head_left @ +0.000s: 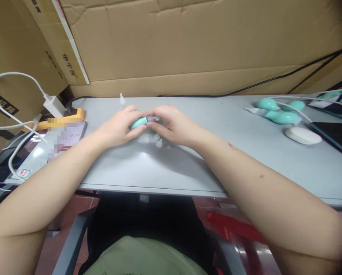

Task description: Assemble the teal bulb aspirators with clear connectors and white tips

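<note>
My left hand (120,126) is wrapped round a teal rubber bulb syringe (139,123) just above the grey table. At its right end sits a clear plastic nozzle (150,118), pinched between the thumb and fingers of my right hand (169,122). My fingers hide part of both pieces, so I cannot tell how firmly they are joined. Below my hands lie several small translucent white tips, one of them a cone-shaped tip (159,143). Another white tip (122,99) stands behind my left hand.
Several teal bulb syringes (282,117) lie at the right, near a white oval case (302,135) and a dark phone (337,137). On the left are a yellow power strip (73,116), a white charger (54,106) with cables and another phone (76,133). Cardboard (188,46) stands behind the table.
</note>
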Motion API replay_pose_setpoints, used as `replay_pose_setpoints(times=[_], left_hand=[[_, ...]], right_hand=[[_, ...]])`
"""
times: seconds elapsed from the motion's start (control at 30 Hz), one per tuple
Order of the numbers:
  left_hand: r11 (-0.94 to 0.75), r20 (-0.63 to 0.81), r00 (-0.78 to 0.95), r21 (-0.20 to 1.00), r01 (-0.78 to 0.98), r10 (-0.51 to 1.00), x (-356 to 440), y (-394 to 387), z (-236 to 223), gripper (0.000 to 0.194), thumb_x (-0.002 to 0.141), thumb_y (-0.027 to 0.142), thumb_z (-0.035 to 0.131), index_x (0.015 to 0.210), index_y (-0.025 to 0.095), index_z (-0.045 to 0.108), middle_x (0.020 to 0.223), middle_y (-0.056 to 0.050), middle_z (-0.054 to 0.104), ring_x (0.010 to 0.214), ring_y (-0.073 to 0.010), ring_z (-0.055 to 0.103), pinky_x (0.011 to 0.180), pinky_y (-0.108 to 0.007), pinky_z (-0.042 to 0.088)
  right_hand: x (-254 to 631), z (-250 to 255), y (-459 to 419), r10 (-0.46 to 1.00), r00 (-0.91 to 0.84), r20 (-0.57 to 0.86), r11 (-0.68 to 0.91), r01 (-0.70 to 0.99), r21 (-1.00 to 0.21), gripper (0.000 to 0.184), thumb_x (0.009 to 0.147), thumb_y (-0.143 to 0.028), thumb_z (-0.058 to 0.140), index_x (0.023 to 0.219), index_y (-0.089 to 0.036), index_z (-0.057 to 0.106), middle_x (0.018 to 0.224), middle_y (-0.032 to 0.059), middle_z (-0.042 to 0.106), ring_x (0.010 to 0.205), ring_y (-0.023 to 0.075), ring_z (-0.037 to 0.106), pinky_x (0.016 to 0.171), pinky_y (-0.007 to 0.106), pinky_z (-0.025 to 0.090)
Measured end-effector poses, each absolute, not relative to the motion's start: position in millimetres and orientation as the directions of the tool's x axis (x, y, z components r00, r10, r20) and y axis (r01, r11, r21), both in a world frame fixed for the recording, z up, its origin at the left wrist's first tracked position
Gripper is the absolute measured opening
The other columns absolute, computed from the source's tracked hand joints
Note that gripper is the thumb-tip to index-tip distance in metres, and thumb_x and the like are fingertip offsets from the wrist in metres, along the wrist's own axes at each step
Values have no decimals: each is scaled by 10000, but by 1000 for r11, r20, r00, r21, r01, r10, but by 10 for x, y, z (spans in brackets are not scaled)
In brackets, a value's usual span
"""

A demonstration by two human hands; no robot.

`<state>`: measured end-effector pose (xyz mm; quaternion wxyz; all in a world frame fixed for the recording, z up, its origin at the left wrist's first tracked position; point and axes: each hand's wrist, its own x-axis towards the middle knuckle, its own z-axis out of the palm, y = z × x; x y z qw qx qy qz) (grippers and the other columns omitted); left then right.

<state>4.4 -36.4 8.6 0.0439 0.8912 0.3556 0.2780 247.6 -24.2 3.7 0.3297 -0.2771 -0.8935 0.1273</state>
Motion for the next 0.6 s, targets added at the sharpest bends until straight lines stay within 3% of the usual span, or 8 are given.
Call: replay_pose_setpoints(times=[0.17,0.37,0.6], left_hand=[[-769,520,579,301,564,628,-6,-309,45,343,1057,451,549,1106,172,744,1007,-89,689,958,-238,658,888,-389,537],[-763,523,568,320,561,636,12,-320,33,322,1037,454,545,1127,182,692,992,-70,720,921,-221,645,877,-372,537],[-770,535,570,295,566,623,25,-343,49,259,1033,410,563,1136,195,665,1044,-86,707,967,-237,642,901,-388,532]], right_hand=[[2486,73,-323,619,-648,445,783,458,-422,322,1105,-371,471,1319,-221,659,1244,137,726,1218,331,625,1121,554,427],[2502,37,-285,605,-617,503,794,422,-438,207,1079,-322,506,1271,-253,474,1239,103,637,1062,269,606,1061,540,461],[2519,52,-254,580,-595,557,814,399,-421,130,1019,-320,607,1093,-251,526,1098,67,668,1017,255,637,1021,496,475]])
